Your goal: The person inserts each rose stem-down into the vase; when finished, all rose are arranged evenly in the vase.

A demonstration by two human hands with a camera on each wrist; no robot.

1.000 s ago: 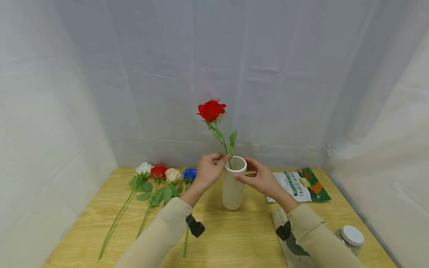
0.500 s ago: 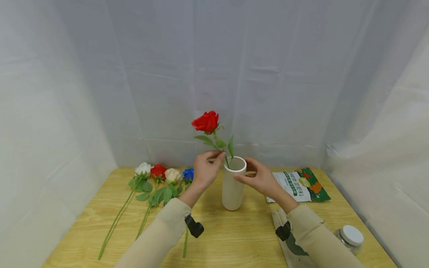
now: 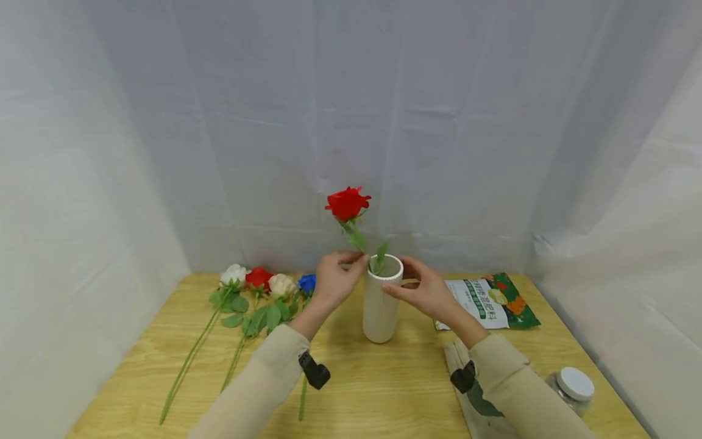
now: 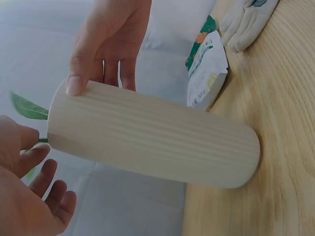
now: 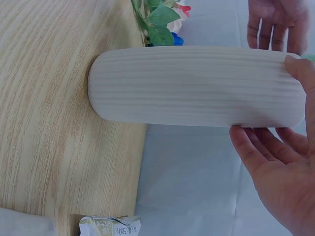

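Observation:
A red rose (image 3: 348, 204) leans left out of a ribbed white vase (image 3: 381, 308), its lower stem inside the mouth. With thumb and forefinger my left hand (image 3: 339, 280) pinches the stem right at the vase's rim; the other fingers are loosely bent. My right hand (image 3: 422, 292) holds the vase near its top, thumb in front and fingers round the far side. In the left wrist view the vase (image 4: 152, 135) stands upright on the table, with a green leaf (image 4: 29, 107) sticking out of its mouth.
White, red, cream and blue roses (image 3: 282, 286) lie on the wooden table (image 3: 384, 390) at left. On the right are a fertilizer bag (image 3: 490, 302), a pair of pale gloves (image 3: 477, 402) partly under the sleeve, and a white-lidded jar (image 3: 573, 387). Pale sheeting (image 3: 351, 91) surrounds the table.
The red rose has gone lower into the vase, tilting left midway and then swinging back right. My left hand has shifted slightly left. My right hand and the vase have stayed in place.

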